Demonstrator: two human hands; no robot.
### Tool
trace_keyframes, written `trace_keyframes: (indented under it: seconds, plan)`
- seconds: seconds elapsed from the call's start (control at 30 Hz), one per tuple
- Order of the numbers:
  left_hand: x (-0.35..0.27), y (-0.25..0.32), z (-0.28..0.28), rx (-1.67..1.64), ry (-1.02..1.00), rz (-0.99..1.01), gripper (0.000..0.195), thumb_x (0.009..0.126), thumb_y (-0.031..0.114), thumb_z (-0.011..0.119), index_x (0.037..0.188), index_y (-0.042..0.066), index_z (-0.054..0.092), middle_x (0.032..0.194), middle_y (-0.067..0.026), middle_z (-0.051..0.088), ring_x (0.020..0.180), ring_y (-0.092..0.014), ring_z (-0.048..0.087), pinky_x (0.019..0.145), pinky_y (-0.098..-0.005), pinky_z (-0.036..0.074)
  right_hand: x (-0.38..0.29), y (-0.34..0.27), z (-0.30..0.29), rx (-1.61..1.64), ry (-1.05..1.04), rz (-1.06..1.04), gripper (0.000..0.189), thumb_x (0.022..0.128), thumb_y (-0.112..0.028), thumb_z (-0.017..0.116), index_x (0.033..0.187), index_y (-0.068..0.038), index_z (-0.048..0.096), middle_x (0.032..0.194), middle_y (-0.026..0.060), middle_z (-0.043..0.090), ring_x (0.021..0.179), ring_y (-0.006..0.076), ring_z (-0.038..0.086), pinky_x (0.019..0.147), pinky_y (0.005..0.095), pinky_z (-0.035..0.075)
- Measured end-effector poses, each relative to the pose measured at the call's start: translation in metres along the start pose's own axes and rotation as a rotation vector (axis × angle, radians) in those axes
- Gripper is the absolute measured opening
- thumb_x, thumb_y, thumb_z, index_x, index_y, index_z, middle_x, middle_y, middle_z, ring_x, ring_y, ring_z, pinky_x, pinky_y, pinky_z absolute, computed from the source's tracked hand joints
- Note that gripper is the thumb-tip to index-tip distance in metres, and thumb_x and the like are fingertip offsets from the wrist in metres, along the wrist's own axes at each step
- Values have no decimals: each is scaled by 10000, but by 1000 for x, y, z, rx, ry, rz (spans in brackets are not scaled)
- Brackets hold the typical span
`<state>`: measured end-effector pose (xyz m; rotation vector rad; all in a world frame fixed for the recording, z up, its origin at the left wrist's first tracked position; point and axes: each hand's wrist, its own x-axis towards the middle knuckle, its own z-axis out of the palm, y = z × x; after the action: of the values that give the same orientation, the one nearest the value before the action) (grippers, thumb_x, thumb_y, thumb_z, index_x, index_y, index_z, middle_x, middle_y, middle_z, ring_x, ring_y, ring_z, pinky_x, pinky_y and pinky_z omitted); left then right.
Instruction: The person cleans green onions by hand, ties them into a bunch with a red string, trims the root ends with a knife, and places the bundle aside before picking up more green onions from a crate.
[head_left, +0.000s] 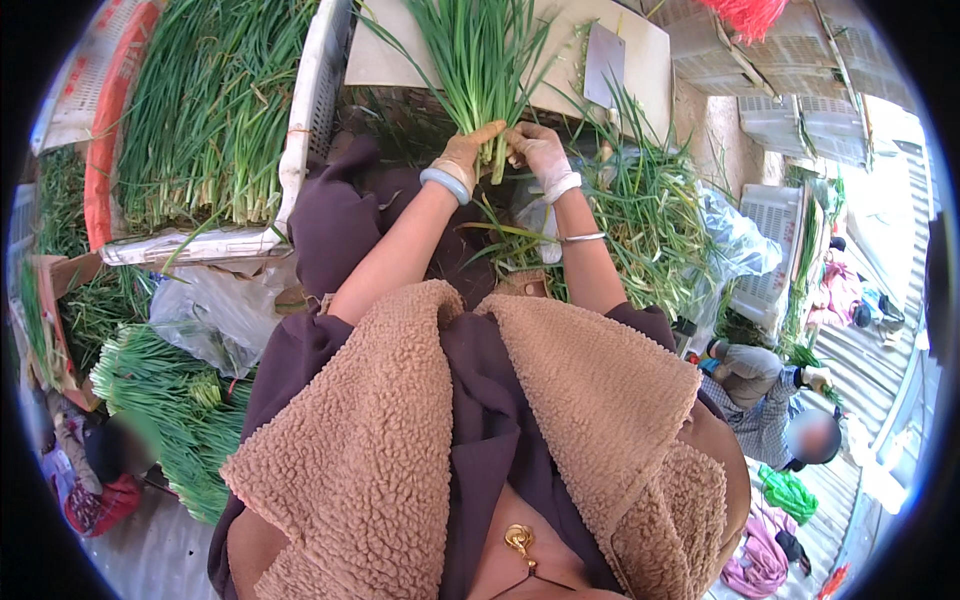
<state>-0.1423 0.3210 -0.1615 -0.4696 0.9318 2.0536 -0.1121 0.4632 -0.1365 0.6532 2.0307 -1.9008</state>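
A bunch of long green chives (480, 67) fans out in front of me, leaves pointing away over a pale board (382, 56). My left hand (466, 154), in a thin dirty glove, grips the bunch near its pale stem ends. Close beside it, my right hand (541, 154), also gloved, has its fingers pinched at stalks along the bunch's right side; its fingertips are partly hidden. On the board's right part lies a cleaver (604, 67), its handle towards me. Loose green leaves (645, 217) are heaped beside my right forearm.
A white plastic crate (300, 127) full of chives (210, 112) stands at left. Below it are a clear plastic bag (217, 307) and stacked chive bundles (172, 420). Two other people sit nearby, one at lower left (97, 480), one at right (757, 412). More crates (769, 247) stand at right.
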Motion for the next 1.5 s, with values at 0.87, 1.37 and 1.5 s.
trace_keyframes:
  seconds: [0.87, 1.37, 1.5]
  plan:
    - [6, 6, 12, -74, 7, -8, 126, 758, 115, 662, 870, 76, 622, 869, -28, 610, 805, -169, 548, 745, -330, 432, -35, 18, -9, 483, 625, -170, 100, 838, -57, 470, 762, -25, 527, 643, 58, 590, 489, 110, 502, 446, 214, 389]
    - [-2, 10, 21, -367, -27, -157, 266, 866, 137, 482, 1069, -35, 499, 978, -205, 580, 858, -338, 594, 754, -446, 514, -30, 2, 12, 344, 419, -181, 80, 868, -122, 552, 800, -81, 564, 694, 21, 613, 500, 73, 475, 477, 194, 390]
    - [6, 9, 19, -548, -208, -176, 283, 882, 123, 428, 1088, -69, 457, 1044, -244, 553, 967, -374, 573, 821, -476, 500, -94, -25, -21, 163, 702, -536, 107, 892, -155, 528, 921, -64, 577, 743, 22, 591, 557, 67, 476, 485, 201, 390]
